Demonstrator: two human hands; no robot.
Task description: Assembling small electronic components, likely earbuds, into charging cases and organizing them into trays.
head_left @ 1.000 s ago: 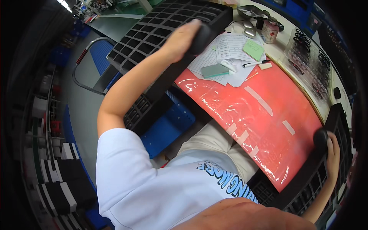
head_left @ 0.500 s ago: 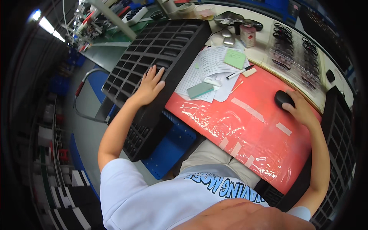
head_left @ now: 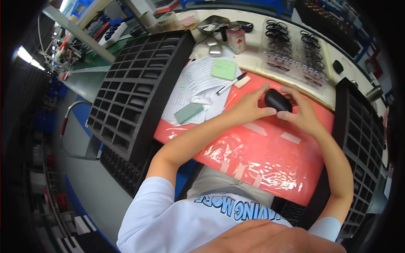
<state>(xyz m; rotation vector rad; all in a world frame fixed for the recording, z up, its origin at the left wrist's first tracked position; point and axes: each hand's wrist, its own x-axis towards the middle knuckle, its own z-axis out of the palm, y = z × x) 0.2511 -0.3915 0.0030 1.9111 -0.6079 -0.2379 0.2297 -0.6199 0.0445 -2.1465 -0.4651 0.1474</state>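
Observation:
A smooth black rounded object, shaped like a computer mouse (head_left: 277, 101), is between my two hands above the red work mat (head_left: 270, 162). My left hand (head_left: 252, 105) curves round its left end, thumb at the near edge and fingertips at the far edge. From the right, my right hand (head_left: 304, 113) grips it, its thumb close to the left thumb and its fingers over the far side. The mouse's underside is hidden.
A black compartment tray (head_left: 130, 84) stands at left, another (head_left: 363, 139) at right. Papers (head_left: 202, 82) with a green note pad (head_left: 223, 69), a pen (head_left: 231, 83) and a green block (head_left: 188, 113) lie left of my hands. Behind are a bottle (head_left: 236, 39) and clear trays (head_left: 291, 52) of coiled black cables.
My left hand has left the black tray and come across to the mouse. My right hand has brought the mouse a little toward the middle. The view has shifted.

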